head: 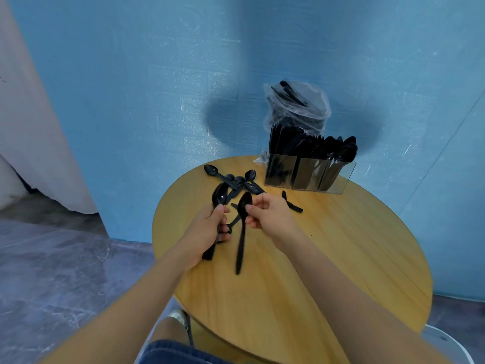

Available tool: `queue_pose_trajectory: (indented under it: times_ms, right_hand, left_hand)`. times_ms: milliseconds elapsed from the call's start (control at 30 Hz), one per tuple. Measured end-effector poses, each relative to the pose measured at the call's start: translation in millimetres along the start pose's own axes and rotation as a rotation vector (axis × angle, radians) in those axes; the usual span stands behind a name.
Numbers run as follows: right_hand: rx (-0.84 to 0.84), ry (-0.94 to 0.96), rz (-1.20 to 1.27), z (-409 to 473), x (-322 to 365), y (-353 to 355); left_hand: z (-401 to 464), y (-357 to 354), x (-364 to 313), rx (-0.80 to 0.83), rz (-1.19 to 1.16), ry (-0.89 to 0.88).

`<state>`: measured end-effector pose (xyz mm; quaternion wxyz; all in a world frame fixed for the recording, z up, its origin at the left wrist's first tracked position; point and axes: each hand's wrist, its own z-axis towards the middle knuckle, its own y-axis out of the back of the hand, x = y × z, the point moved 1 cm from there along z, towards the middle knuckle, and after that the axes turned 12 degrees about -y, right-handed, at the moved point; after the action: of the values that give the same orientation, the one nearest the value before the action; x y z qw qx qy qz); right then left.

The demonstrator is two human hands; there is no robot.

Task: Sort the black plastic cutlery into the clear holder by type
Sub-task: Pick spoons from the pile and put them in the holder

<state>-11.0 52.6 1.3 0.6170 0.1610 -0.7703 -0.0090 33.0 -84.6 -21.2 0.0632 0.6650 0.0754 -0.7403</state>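
The right hand [265, 214] pinches one spoon [242, 227] by its neck above the worktop [328, 258]; the left hand [210, 227] grips several spoons. Best to stack bowls aligned before dropping them handle-down into the clear holder's [309, 174] right compartment.

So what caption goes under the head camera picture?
Left hand holds spoons, right hand pinches another spoon.

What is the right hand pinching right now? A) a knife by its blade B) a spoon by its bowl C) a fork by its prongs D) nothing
B: the right hand pinches the bowl of a black spoon, whose handle hangs down toward the table; the left hand grips other spoons.
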Motion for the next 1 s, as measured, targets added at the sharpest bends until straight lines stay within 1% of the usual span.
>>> queue_pose_trajectory:
  times_ms: [67,167,233,300,333,367,433,467,533,567,700,767,900,1000]
  right_hand:
    - [-0.002,0.025,0.072,4.2,6.0,-6.6]
    - [-0.071,0.034,0.139,10.4,8.3,-14.7]
    - [-0.084,0.028,0.186,11.9,7.8,-19.0]
    - [-0.037,0.028,0.241,12.9,6.9,-23.6]
    - [-0.021,0.043,0.214,13.8,5.3,-25.2]
    - [-0.029,0.077,0.108,14.8,3.6,-25.8]
    - [-0.098,0.193,-0.318,17.2,-3.0,-24.1]
    - [-0.104,0.238,-0.548,18.1,-7.6,-23.6]
    - [-0.050,0.301,-0.901,19.0,-17.1,-24.9]
    - [-0.023,0.335,-0.999,18.6,-20.7,-26.0]
    - [-0.011,0.478,-1.132,20.3,-20.5,-24.6]
    - [0.000,0.518,-1.187,23.8,-19.3,-20.8]
    - [0.066,0.522,-1.261,31.4,-16.2,-15.1]
    - [0.107,0.471,-1.265,36.0,-12.1,-14.1]
  left_hand:
    - [-3.1,-7.6,-2.0,0.061,-0.068,0.038]
    - [-5.4,-12.6,-5.6,0.131,-0.148,0.059]
    - [-5.3,-10.0,-6.7,0.159,-0.131,0.039]
    - [-4.7,-4.0,-5.3,0.166,-0.093,0.002]
    - [-4.3,-0.1,-3.9,0.152,-0.071,-0.017]
    - [-3.7,5.0,-2.2,0.124,-0.052,-0.036]
    - [-1.9,16.0,2.6,0.044,-0.037,-0.061]
    - [-0.9,21.2,5.2,0.007,-0.048,-0.063]
    - [0.9,27.7,9.6,-0.041,-0.089,-0.059]
    - [1.8,29.0,11.7,-0.053,-0.104,-0.059]
    - [5.5,28.2,16.9,-0.055,-0.113,-0.074]
    - [5.9,29.4,19.0,-0.077,-0.145,-0.084]
    - [6.0,30.9,21.7,-0.128,-0.183,-0.110]
    - [6.4,29.5,23.1,-0.136,-0.158,-0.125]
